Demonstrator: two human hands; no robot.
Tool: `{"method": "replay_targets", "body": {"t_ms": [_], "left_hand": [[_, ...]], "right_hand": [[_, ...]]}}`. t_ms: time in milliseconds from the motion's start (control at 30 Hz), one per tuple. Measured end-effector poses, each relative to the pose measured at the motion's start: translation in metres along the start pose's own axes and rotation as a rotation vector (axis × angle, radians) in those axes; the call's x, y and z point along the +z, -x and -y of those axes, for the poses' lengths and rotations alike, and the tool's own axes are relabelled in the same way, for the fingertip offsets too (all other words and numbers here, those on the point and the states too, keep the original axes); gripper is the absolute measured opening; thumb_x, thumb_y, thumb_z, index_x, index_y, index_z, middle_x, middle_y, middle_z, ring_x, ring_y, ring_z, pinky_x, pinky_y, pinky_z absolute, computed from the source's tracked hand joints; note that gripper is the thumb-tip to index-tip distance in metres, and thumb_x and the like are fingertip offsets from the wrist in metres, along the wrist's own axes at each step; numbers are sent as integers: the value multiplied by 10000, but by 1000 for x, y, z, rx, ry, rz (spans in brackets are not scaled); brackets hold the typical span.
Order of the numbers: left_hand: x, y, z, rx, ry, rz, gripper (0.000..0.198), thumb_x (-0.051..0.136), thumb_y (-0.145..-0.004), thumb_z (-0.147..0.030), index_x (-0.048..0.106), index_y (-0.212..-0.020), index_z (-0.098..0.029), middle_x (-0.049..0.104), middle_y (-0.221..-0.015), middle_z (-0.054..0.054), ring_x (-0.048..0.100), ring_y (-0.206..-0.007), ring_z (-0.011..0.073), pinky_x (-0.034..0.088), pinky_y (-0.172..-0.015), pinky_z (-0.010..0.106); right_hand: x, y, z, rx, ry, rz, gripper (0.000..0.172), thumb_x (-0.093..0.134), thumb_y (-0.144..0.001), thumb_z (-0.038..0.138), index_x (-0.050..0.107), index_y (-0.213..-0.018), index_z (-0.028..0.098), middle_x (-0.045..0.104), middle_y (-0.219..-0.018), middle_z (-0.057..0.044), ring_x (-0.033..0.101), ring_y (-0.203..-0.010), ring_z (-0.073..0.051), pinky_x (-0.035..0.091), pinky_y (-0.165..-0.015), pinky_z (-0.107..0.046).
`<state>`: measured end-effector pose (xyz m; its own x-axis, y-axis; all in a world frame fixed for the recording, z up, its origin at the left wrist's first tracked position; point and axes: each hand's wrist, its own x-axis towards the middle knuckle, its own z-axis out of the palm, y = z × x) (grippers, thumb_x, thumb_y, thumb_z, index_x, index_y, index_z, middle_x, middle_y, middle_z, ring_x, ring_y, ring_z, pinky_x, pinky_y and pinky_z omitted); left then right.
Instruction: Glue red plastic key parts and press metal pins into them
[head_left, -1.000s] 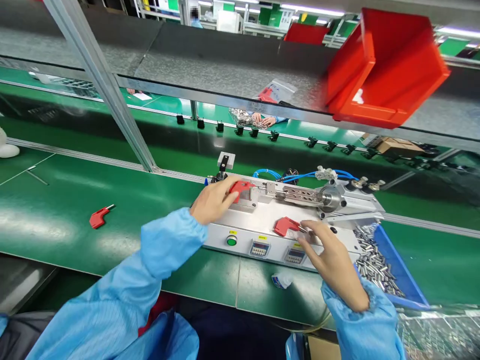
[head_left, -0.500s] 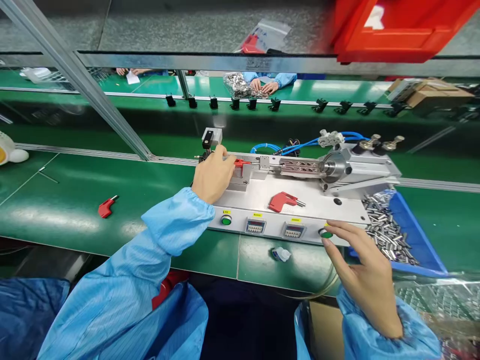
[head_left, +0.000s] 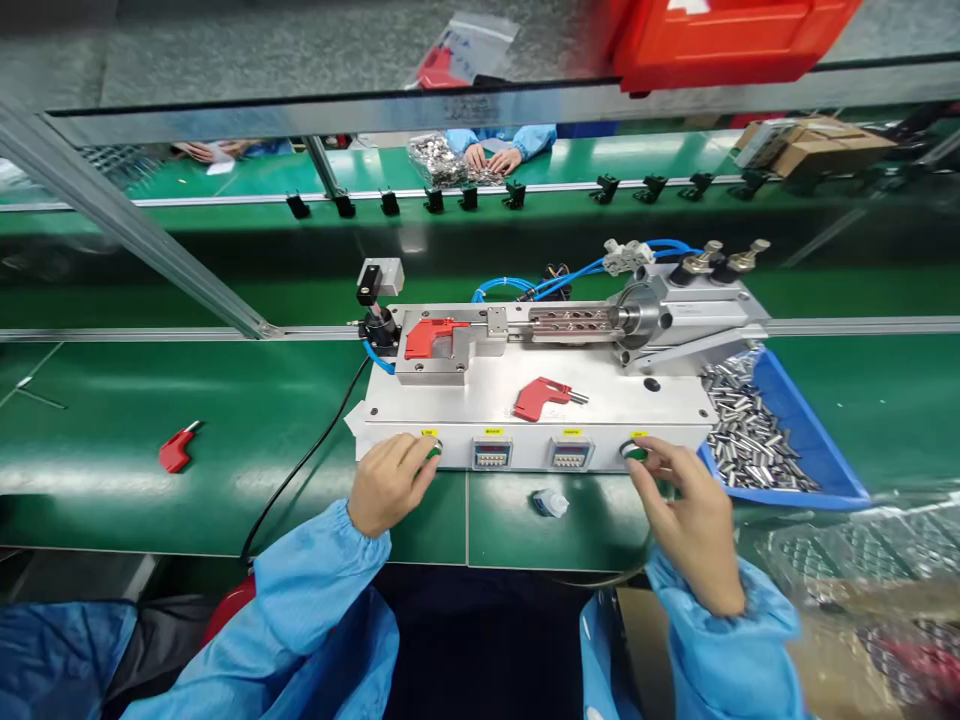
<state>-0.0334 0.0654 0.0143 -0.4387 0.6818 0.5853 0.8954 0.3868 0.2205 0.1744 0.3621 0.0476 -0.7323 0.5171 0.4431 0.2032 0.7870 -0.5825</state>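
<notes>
My left hand (head_left: 394, 482) has its fingers curled together, with the fingertips and thumb at the left green button (head_left: 433, 450) on the front of the press machine (head_left: 480, 398). At the right green button (head_left: 636, 453) is my right hand (head_left: 688, 505), thumb and fingers apart around it. Neither hand holds a part. A red pistol-shaped plastic piece (head_left: 422, 338) sits in the metal fixture (head_left: 433, 376), its tip toward the metal slide (head_left: 574, 324). Another red piece (head_left: 536, 398) with metal pins lies on the machine's top plate.
A blue tray (head_left: 814, 435) of small metal pins stands right of the machine. One more red piece (head_left: 176, 452) lies on the green bench at left. A small white-and-blue item (head_left: 550, 502) is in front. A co-worker's hands (head_left: 491, 157) are across the bench.
My left hand has left the red piece in the fixture and come down to the left green button. My right hand stays at the right button. The view has shifted somewhat.
</notes>
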Motion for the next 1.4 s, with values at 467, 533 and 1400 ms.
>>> {"method": "replay_targets", "body": {"t_ms": [467,533,1400], "left_hand": [[10,4,-21,-252,191,-53,190,489,-1061,-211,669,-999,-210,648,-691,-2,600,-623,176,432,-650,318],[13,4,-21,-250,180,-78,206,489,-1058,-216,676,-973,-205,640,-679,0,590,-616,174,422,-644,319],[23,-158,-73,16,34,480,255,623,-990,-208,664,-1238,-169,662,-1227,124,725,-1012,270,612,-754,347]], "right_hand": [[8,0,-19,408,-348,-54,410,801,-834,594,663,-933,221,671,-773,-44,666,-720,-231,570,-677,-360],[11,-2,-20,396,-335,-54,426,793,-832,613,659,-927,220,671,-769,-44,665,-716,-232,572,-673,-364],[64,79,-40,-105,101,-187,471,506,-1035,580,720,-865,197,683,-734,-74,617,-612,-232,415,-562,-350]]}}
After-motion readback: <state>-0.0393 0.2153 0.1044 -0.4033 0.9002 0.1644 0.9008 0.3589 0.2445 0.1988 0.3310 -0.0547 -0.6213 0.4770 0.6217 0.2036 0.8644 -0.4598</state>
